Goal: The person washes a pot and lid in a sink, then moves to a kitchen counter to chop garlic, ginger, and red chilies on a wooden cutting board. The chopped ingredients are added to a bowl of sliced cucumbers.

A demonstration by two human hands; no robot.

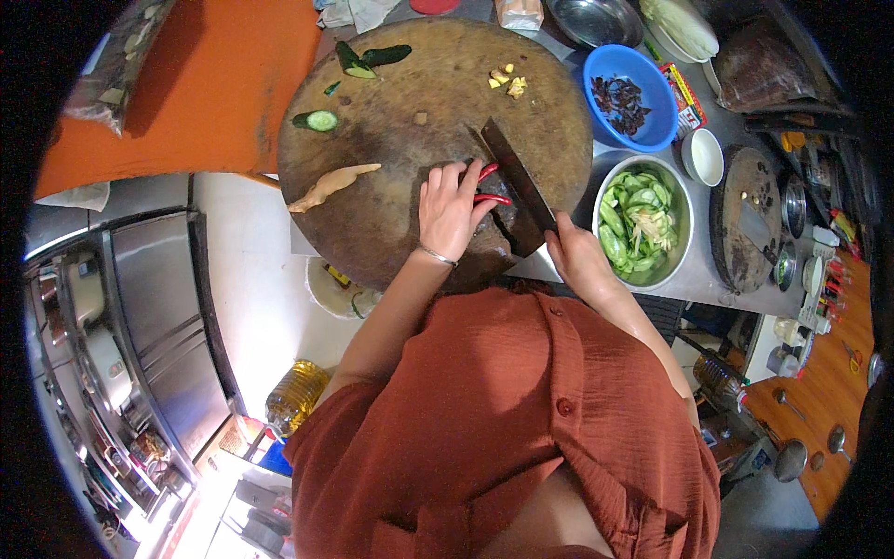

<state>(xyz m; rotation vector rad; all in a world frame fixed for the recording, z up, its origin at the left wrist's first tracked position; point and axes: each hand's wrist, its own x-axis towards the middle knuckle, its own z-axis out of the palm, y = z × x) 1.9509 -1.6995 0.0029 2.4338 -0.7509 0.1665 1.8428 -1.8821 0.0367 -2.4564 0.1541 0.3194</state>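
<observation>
My right hand (579, 253) grips the handle of a cleaver (518, 173), whose dark blade stands on edge over the round wooden chopping block (391, 133). To the left of the blade, my left hand (448, 209) holds red chili peppers (493, 200) against the wood. Their tips poke out past the fingers towards the blade; the rest is hidden under the hand. Elsewhere on the block lie a piece of ginger root (334, 186), a cut cucumber end (320, 121), dark green cucumber pieces (380, 56) and a few chopped yellowish bits (508, 80).
Right of the block stand a blue plastic bowl (664, 105) with dark shreds, a steel bowl (688, 209) of sliced cucumber, and a small white bowl (702, 157). Farther right, a second chopping block (726, 189) bears another cleaver (754, 227). An oil jug (297, 398) stands low on my left.
</observation>
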